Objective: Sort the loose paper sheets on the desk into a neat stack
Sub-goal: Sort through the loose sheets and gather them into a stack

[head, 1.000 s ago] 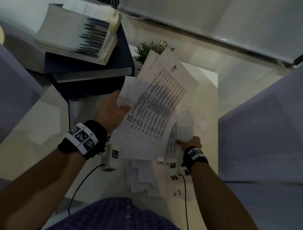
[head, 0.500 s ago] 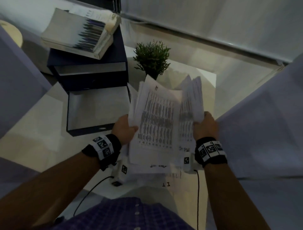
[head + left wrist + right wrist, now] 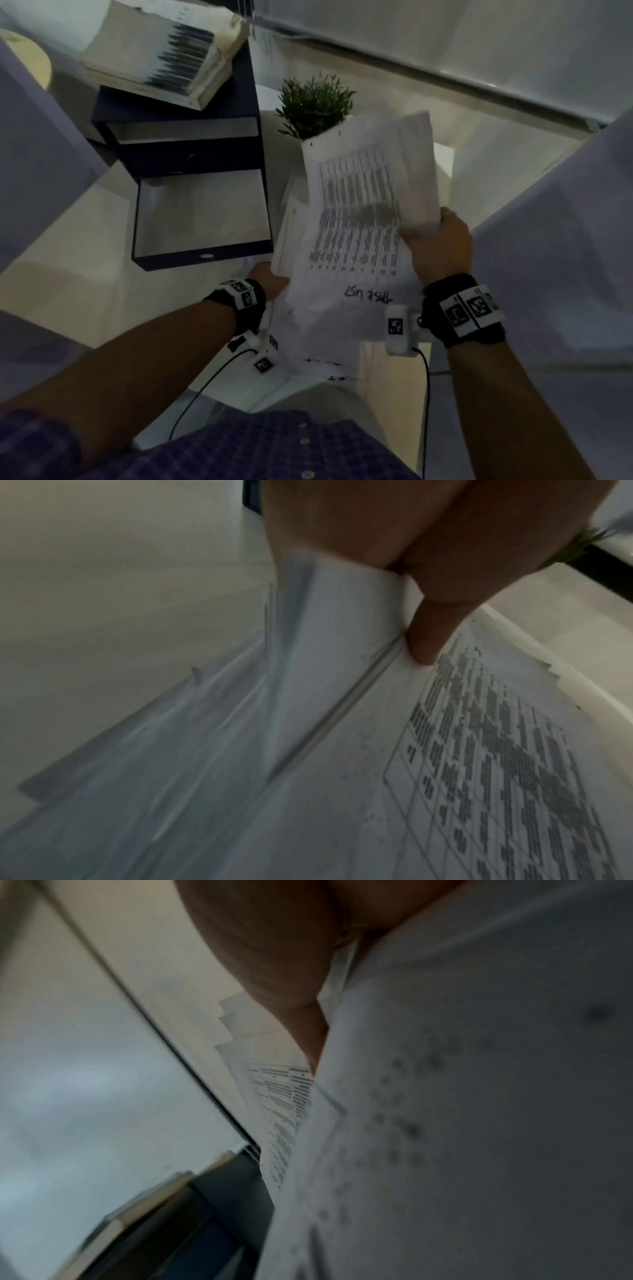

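My right hand and left hand both grip the loose bundle of white printed paper sheets, raised above the pale desk. Left fingers mostly hidden under the sheets; print blurred, unreadable.

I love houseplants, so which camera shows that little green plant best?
The head view: the plant stands whole behind the paper sheets. The left wrist view catches only a few green tips past the hand; the right wrist view shows none.
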Demonstrator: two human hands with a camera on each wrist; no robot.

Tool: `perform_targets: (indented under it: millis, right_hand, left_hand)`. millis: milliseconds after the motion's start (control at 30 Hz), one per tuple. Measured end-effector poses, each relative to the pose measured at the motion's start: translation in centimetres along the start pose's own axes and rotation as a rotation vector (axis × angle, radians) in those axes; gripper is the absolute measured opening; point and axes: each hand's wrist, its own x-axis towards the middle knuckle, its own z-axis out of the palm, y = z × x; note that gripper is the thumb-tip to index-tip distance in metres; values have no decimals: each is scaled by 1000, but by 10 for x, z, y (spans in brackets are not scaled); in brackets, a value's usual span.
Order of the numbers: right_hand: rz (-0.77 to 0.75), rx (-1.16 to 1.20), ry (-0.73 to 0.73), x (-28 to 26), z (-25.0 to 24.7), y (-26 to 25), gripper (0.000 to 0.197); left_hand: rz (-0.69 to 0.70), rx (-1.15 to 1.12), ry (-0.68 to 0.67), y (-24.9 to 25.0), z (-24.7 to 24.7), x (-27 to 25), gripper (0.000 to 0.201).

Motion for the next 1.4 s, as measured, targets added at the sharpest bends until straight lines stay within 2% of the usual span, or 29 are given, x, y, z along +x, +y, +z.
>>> perform_targets:
  millis: [33,133,200,267,367,467,567,633,700,800,933,1067,1167,1233,1300,1400]
  right_hand:
    - [56,21,-49,2,11,14,44]
    - [254,54,-225,2,50,64,61]
    - [366,30,-305,-2,73,90,77]
    - [431,-15,-325,-6,90,109,81]
    - [415,-29,-338,-14,108,123,69]
    - [333,-56,-459,-23,125,124,64]
    - [273,-198,-461,-24,136,124,53]
    - [285,-311,-444,-25,139,125,58]
    - [323,-247,-440,-24,142,127,62]
    - [368,-148,-313,-15,139,129,66]
    - [407,-213,-157,4,126,125,69]
    - [441,-222,-236,13,140,103,87]
    - [507,-285,-329,9,163,79,109]
    - [482,-352,-387,4,179,66,120]
    - [425,-375,-422,1,192,58,127]
    - [460,-353,-452,3,200,49,131]
  left_hand:
    - [-10,-5,7,0,-1,3,39]
    - [-51,46,16,-1,-4,7,12]
    - [-79,24,54,-1,-5,11,18]
    - [-80,-74,65,1,-5,12,31]
    - [-35,-206,55,6,-4,8,44]
    - [67,-5,41,6,0,11,36]
    - [92,116,49,7,4,11,27]
    - [128,125,72,13,5,7,29]
    - [188,67,90,23,3,-3,35]
    - [281,12,107,40,-14,-16,38]
    - [360,5,222,62,-59,-28,34]
    - [375,34,318,68,-99,-36,27]
    - [362,56,373,60,-122,-31,44]
    - [350,61,383,53,-132,-30,52]
    - [334,39,379,56,-137,-41,44]
    - [323,15,386,56,-146,-49,32]
